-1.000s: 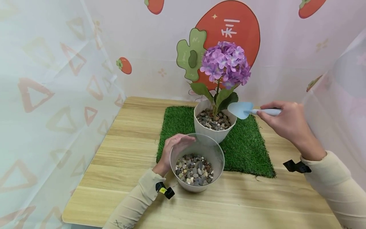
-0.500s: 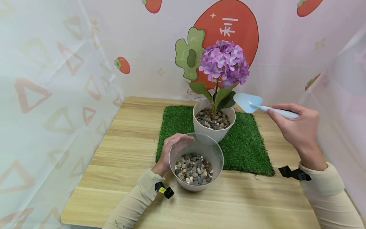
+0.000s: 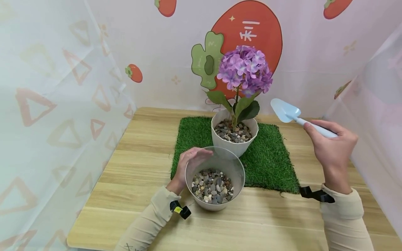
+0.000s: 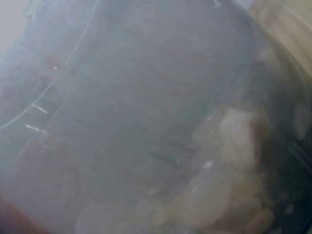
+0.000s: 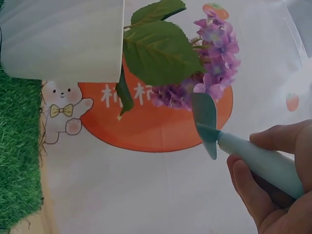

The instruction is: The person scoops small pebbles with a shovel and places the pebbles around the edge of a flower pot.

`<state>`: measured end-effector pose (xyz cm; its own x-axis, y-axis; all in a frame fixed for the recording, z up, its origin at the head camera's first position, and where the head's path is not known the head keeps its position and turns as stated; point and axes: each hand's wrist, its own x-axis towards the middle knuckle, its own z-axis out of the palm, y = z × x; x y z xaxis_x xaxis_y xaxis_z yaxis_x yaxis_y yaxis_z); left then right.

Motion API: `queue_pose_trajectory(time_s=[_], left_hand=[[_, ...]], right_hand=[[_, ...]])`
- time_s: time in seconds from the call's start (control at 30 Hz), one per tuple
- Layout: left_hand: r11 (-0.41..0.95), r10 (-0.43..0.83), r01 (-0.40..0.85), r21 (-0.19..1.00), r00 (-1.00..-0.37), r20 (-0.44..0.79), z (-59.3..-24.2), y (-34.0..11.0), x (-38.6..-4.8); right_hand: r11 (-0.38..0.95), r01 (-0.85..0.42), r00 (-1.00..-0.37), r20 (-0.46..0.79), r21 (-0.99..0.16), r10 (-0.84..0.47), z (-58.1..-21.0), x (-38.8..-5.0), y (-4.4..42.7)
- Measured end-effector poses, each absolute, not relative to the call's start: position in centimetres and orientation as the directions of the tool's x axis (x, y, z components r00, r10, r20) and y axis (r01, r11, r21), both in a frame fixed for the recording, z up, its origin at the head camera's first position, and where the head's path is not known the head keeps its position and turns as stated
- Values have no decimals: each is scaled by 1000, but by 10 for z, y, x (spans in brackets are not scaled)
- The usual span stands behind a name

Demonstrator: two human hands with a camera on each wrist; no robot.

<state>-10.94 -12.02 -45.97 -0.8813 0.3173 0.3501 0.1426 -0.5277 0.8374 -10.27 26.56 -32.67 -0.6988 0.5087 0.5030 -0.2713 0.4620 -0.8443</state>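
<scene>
My right hand (image 3: 336, 150) grips the handle of a light blue hand trowel (image 3: 285, 110), held in the air right of the potted flower. In the right wrist view the trowel's blade (image 5: 205, 117) carries no visible stones. With its fingers round the far left side, my left hand (image 3: 185, 167) holds a translucent plastic bucket (image 3: 237, 176). Mixed pebbles (image 3: 213, 188) cover the bucket's bottom. Behind it stands a white fluted flowerpot (image 3: 230, 148) filled with pebbles, bearing a purple hydrangea (image 3: 245, 71). The left wrist view is hazy, showing the bucket wall and blurred stones (image 4: 209, 200).
A green artificial grass mat (image 3: 273, 167) lies under the flowerpot on the wooden table (image 3: 132, 167). Printed curtains hang at the back (image 3: 166, 87) and at the left (image 3: 53, 139). Another curtain borders the right side.
My right hand has drawn the trowel to the right, away from the flowerpot, its blade now tilted up to the left. The left hand and bucket stay put.
</scene>
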Motion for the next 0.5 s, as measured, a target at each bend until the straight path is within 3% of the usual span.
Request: queue_pose_trajectory(time_s=[0.3,0.5], left_hand=[[-512,313,141,848,-888,336,-460,-121,-109],[-529,320,139,837,-881,348,-462,-121,-109]], right_hand=[[442,-242,-623,487,-864,612,-346,-102,273],[376,-154,-612,387,-913,689,-364,-105,285]])
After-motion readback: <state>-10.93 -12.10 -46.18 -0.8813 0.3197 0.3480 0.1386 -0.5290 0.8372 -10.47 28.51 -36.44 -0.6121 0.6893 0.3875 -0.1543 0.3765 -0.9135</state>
